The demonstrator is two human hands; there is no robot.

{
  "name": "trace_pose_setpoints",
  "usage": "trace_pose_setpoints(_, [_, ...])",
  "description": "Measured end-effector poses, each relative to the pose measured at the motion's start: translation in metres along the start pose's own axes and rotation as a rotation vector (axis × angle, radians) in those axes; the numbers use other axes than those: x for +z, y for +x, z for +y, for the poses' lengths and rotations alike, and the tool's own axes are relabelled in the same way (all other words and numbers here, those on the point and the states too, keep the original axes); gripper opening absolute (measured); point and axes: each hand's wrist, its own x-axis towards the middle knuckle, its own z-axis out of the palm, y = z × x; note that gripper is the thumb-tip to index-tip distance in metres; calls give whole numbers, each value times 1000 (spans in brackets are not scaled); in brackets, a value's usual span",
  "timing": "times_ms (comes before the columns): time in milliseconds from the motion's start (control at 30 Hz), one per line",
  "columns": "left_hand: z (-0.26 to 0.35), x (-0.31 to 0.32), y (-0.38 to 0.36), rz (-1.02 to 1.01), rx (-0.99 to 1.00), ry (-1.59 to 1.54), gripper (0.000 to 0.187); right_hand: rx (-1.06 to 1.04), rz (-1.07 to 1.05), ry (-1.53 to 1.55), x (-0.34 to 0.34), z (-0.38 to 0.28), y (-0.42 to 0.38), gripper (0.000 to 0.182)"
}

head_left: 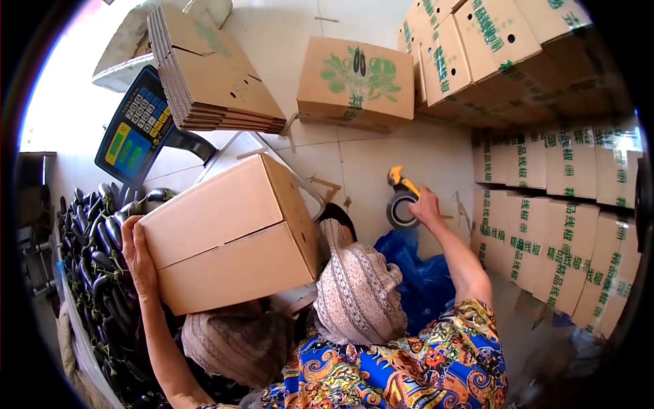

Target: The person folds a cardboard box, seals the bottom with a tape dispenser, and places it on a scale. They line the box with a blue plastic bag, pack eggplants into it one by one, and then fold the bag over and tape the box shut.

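Observation:
A plain brown cardboard box (218, 225) sits tilted in front of my knees, a closed flap seam running across its near face. My left hand (140, 262) grips the box's left edge, fingers pressed along its side. Out to the right, my right hand (426, 208) is closed on a tape dispenser (403, 183) with a yellow-orange head and a roll of tape. The dispenser is held apart from the box. Part of a metal scale frame (300, 184) shows behind the box; the rest of it is hidden.
Many eggplants (102, 252) lie at the left, beside a scale display (133, 129). Flattened cartons (211, 75) are stacked above it. A printed carton (357, 82) stands ahead. Stacked cartons (545, 238) line the right. A blue plastic bag (422, 273) lies near my right knee.

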Motion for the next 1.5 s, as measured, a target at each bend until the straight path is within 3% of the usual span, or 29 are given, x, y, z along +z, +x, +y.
trace_pose_setpoints(67, [4, 0, -3, 31, 48, 4, 28, 191, 17, 266, -46, -51, 5, 47])
trace_pose_setpoints(133, [1, -2, -2, 8, 59, -52, 26, -13, 201, 667, -93, -108, -7, 48])
trace_pose_setpoints(200, [-5, -3, 0, -2, 86, -87, 24, -100, 19, 1093, -140, -157, -17, 50])
trace_pose_setpoints(233, [-7, -2, 0, 11, 71, -108, 24, -16, -150, 1121, -165, -169, -21, 51])
trace_pose_setpoints(267, [-10, -1, 0, 20, 55, -129, 24, -2, -247, 1411, -189, -203, -31, 49])
trace_pose_setpoints(400, [-23, 1, 2, 32, 99, -192, 22, -143, -431, 1358, -219, -264, -32, 49])
trace_pose_setpoints(600, [-27, 3, 3, 92, 142, -133, 21, -470, -429, 1219, -252, -334, -35, 67])
trace_pose_setpoints(700, [-28, 3, 3, 125, 176, -164, 22, -586, -348, 978, -274, -391, -57, 70])
trace_pose_setpoints(800, [-24, 1, 2, 128, 179, -159, 20, -810, -329, 702, -257, -422, -61, 68])
trace_pose_setpoints(833, [-26, 1, 2, 133, 182, -159, 21, -974, -286, 588, -249, -434, -58, 67])
trace_pose_setpoints(933, [-29, 3, 1, 150, 186, -145, 22, -1121, -235, 342, -199, -451, -52, 64])
trace_pose_setpoints(1067, [-32, 4, -3, 170, 168, -203, 23, -1167, -286, 341, -194, -458, -55, 65])
trace_pose_setpoints(1200, [-17, -18, -12, 564, 456, 0, 32, -1181, -237, 258, -195, -453, -59, 65])
trace_pose_setpoints(1300, [22, -47, -41, -24, 151, -759, 40, -1208, -240, 252, -197, -461, -65, 62])
trace_pose_setpoints(1400, [40, -53, -50, -438, -14, -949, 32, -1243, -227, 223, -201, -470, -70, 61])
trace_pose_setpoints(1500, [31, -36, -48, -513, -34, -1097, 25, -1241, -230, 206, -201, -472, -73, 61])
